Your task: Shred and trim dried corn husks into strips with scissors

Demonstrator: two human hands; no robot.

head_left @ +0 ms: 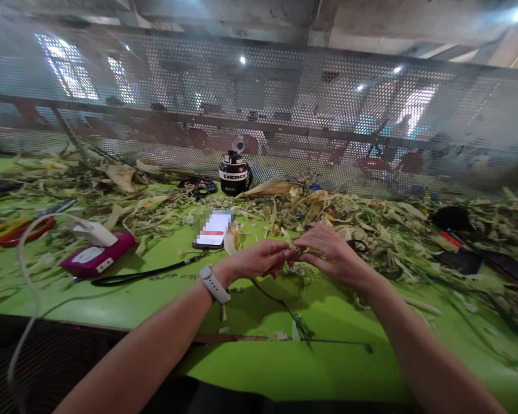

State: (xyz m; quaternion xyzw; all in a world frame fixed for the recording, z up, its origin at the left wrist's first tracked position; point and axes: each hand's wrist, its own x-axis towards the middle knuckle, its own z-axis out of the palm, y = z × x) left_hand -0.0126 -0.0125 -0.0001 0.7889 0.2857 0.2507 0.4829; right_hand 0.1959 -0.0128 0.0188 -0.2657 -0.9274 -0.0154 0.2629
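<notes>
Head view: two hands meet over the green worktop (pixel 259 362).
A thin stem (pixel 280 303) trails nearest; fingers of left hand (pixel 259 261) and right hand (pixel 333 254) pinch a small plant piece (pixel 297 251), mostly hidden between them; beyond, a phone (pixel 214 231), screen blurred.

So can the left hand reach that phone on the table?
Probably yes. The phone lies close beyond the left hand, with nothing big in between. But that hand and the right hand are both pinching a plant piece.
</notes>
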